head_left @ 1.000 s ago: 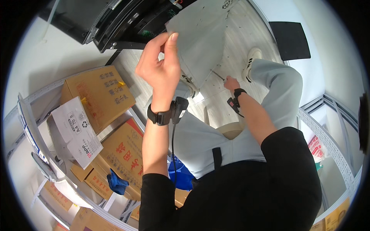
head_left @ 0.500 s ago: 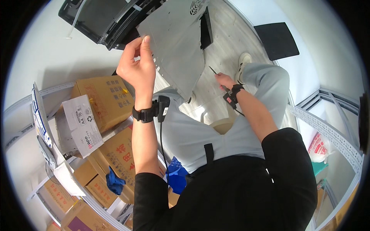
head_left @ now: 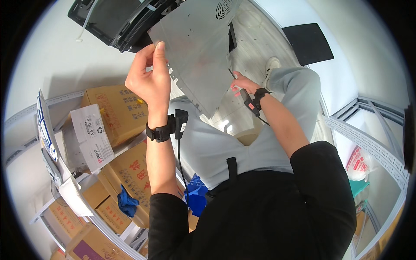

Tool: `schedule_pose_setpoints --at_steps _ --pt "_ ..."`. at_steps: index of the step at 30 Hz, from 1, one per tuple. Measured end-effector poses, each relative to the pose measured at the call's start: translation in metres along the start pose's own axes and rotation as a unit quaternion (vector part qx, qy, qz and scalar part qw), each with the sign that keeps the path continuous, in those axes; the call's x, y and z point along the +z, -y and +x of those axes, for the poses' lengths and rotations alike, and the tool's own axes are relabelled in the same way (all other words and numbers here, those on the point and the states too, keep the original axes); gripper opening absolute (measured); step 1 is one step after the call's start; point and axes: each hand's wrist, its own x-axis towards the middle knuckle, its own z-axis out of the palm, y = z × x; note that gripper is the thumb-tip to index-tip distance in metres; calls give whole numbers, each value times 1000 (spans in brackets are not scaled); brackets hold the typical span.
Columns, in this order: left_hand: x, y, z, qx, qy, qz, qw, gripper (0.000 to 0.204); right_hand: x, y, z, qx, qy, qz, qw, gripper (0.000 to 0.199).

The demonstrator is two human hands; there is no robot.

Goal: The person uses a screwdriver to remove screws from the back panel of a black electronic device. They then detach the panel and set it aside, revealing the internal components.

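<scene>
We hold a grey sheet-metal panel point(head_left: 197, 52) up in front of us, tilted, its round vent grille at the far top corner and a row of small tabs along the near edge. Our left hand point(head_left: 147, 80) is closed on that near edge, thumb and fingers pinching the metal from both sides. Our right hand point(head_left: 242, 83) sits just beyond the panel's lower right edge, fingers curled loosely around a thin dark tool point(head_left: 231, 74) whose tip touches the metal; how firmly it grips we cannot tell. Above the left hand, touching the panel's top, is a black flat device point(head_left: 110, 19), its frame open.

We judge the risk to be the panel itself: it hangs from one pinch at one edge, so a push from the tool could swing it or slip it out of the fingers, and the tabbed edge could cut the palm. The cable point(head_left: 180, 156) from the left wrist strap point(head_left: 161, 131) could also snag.

Left of the left forearm, a metal shelf rack point(head_left: 26, 113) carries brown cardboard boxes point(head_left: 117, 113), one fronted by a white rectangular label point(head_left: 89, 138) with dark print and a red mark. A blue cloth point(head_left: 126, 203) lies lower down. Far right of the right arm sits a white bag with red print point(head_left: 359, 164).
</scene>
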Motion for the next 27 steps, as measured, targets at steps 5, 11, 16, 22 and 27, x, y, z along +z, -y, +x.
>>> schedule_pose_setpoints --at_steps 5,11,16,22,27 --pt "-4 -10 -4 -5 -20 -8 1000 12 2 6 -27 -33 -6 -42 999 51" --pt "-14 -34 -12 32 -39 44 998 12 -13 -8 -28 -179 -38 4 983 34" --pt "-30 -38 -19 64 -62 65 994 13 1 11 -61 -189 -93 -33 977 33" --pt "-36 -53 -21 102 -86 124 983 11 -5 16 -61 -229 -96 -18 969 33" --pt "-31 -50 -19 126 -108 69 984 15 -5 10 -46 -236 -67 41 969 30"
